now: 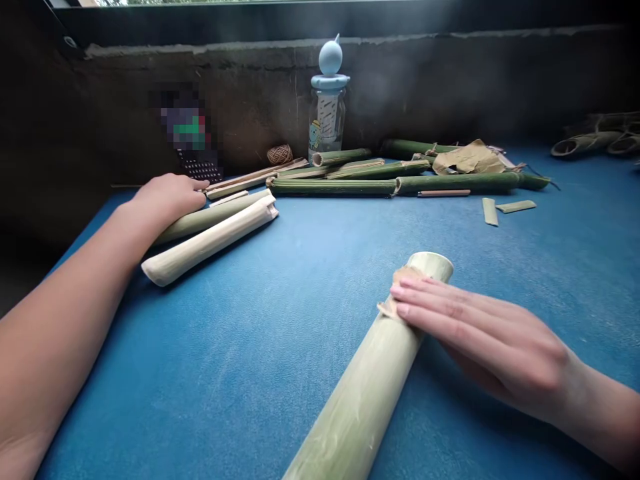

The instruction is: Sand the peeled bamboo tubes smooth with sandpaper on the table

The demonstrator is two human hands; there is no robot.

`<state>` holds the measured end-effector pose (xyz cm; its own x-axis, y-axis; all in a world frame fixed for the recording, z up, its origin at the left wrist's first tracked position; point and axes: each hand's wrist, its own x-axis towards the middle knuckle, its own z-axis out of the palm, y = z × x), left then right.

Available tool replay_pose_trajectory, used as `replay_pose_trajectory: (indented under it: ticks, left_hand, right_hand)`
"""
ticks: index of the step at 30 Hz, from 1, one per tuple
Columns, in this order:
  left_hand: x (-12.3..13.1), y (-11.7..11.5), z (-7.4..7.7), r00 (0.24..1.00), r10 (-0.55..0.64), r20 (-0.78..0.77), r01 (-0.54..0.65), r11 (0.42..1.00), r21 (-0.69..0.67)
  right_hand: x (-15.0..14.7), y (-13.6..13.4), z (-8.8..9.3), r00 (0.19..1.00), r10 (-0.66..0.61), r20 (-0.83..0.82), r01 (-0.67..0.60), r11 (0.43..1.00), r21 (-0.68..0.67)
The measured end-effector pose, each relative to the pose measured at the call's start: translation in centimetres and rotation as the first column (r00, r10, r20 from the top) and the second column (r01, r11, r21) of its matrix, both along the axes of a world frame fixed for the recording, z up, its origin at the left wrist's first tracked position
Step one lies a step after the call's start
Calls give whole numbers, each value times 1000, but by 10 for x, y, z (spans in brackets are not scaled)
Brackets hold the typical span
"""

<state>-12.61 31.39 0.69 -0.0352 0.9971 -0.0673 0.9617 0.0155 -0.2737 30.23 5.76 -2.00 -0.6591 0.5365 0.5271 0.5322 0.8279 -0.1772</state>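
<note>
My right hand (480,333) presses a folded piece of tan sandpaper (389,309) onto the upper end of a thick, peeled pale-green bamboo tube (357,400). The fingers lie together over it, and the tube's near end runs out of view. At the far left my left hand (167,197) reaches past two bamboo pieces, with a finger stretched out at the lower edge of a dark phone (190,137) leaning on the wall, its screen blurred. Below that hand lie a green bamboo stick (215,215) and a whitish peeled bamboo piece (210,241).
Green bamboo lengths (330,187) lie along the back of the blue table (225,367), with a brown pencil (444,193) and crumpled tan paper (470,159). A light-blue-topped bottle (330,100) and a twine ball (279,155) stand behind. Two bamboo strips (490,211) lie at right.
</note>
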Motion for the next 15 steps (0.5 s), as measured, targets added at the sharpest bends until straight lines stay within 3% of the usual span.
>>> replay_pose_trajectory:
  ticks: [3,8,13,15]
  left_hand:
    - [2,-2,1,1000,-14,-7,14,1000,24]
    - [6,-4,3,998,-57,-2,57,998,6]
    - [7,-3,5,998,-60,15,60,998,-20]
    - [8,-4,6,997,-71,24,72,997,-27]
  right_hand:
    - [-1,-2,1,999,50,-4,-50,999,-11]
    - [-4,-7,7,1000,-13,-23,12,1000,-13]
    - [-14,-23,13,990,126,65,-122,990,-70]
    - [-15,-22,13,996,84,24,-82,995,-61]
